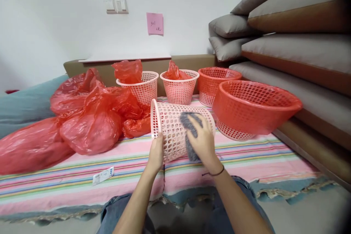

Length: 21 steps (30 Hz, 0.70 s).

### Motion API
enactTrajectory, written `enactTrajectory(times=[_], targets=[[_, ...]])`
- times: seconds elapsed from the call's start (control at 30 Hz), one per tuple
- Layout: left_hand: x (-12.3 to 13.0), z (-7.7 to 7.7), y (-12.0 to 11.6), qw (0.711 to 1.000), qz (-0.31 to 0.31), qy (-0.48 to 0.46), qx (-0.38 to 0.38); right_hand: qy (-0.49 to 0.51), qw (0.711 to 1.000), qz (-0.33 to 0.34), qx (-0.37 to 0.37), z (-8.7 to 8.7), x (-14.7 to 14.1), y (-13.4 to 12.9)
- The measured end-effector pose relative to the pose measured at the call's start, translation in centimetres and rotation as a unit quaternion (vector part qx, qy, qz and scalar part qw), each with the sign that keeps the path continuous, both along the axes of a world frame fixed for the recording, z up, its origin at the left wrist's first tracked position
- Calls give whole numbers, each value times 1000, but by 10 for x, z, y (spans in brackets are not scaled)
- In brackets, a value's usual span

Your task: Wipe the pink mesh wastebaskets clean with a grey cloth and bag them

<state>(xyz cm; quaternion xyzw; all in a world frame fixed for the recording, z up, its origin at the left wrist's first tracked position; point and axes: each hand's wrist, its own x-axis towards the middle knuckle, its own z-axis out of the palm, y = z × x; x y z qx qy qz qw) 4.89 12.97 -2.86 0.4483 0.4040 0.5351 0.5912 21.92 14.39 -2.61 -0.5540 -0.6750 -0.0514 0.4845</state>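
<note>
A pale pink plastic mesh basket (172, 131) is tipped on its side in front of me, its rim facing left. Gripping that rim at the lower left is my left hand (157, 151), the thumb along the edge and the other fingers mostly hidden. My right hand (202, 137) presses a dark grey cloth (192, 148) against the basket's side, near the base end. The fingers lie spread over the cloth, and a dark band circles the wrist.
Two pink baskets (179, 93) with red plastic bags inside stand behind, and two baskets (255, 108) lined with red bags stand right. Filled red bags (90, 128) lie left. Grey cushions (298, 51) are stacked right. A white label (103, 176) lies on the striped cloth (128, 170).
</note>
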Motion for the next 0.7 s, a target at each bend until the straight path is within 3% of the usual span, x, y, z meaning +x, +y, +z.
enactTrajectory(times=[0.1,0.2,0.27,0.37,0.43,0.5,0.6,0.7], targets=[[0,1,-2,1000,-5,12,1,104,986,-126,-43,-13,44,29],[1,1,-3,1000,-12,12,-1,151,969,-181,-67,-17,53,36],[1,1,-2,1000,-16,-2,-5,117,982,-145,-40,-12,34,27],[2,1,2,1000,12,-3,-7,37,999,-15,13,1,-16,1],[2,1,5,999,48,13,14,-4,998,54,34,8,-46,-16],[1,1,7,997,67,23,42,-28,995,81,46,11,-63,-25],[0,4,7,997,64,23,27,-38,996,66,46,9,-57,-16],[0,5,4,998,54,16,-20,6,999,-3,35,0,-22,8]])
